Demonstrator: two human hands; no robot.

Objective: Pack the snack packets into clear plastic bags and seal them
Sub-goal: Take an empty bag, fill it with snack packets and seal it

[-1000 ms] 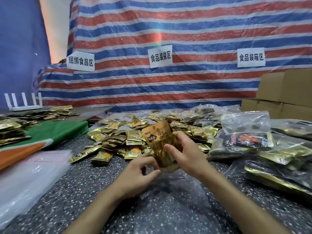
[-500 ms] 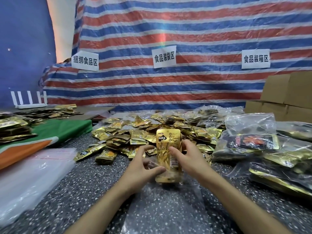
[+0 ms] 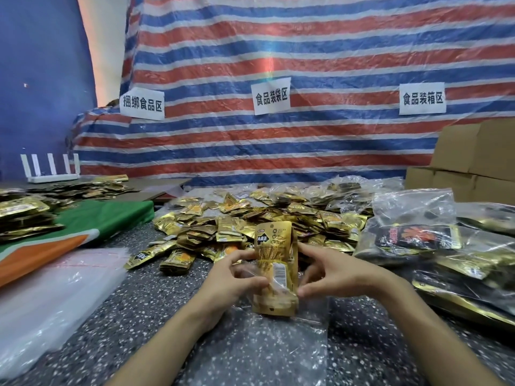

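While the gold snack packets (image 3: 276, 263), probably light, slick foil best pinched at the side seams, stand half inside the clear plastic bag (image 3: 278, 346), the left hand (image 3: 232, 278) pinches its limp film and the right hand (image 3: 337, 274) grips their edge.

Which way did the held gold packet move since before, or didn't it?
Yes. Against the loose packet pile, the gold packet straightened upright and slid downward, away from it, its lower end entering the clear bag.

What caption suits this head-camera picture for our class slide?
The left hand and right hand hold a gold snack packet partly inside a clear plastic bag, a heap of packets behind.
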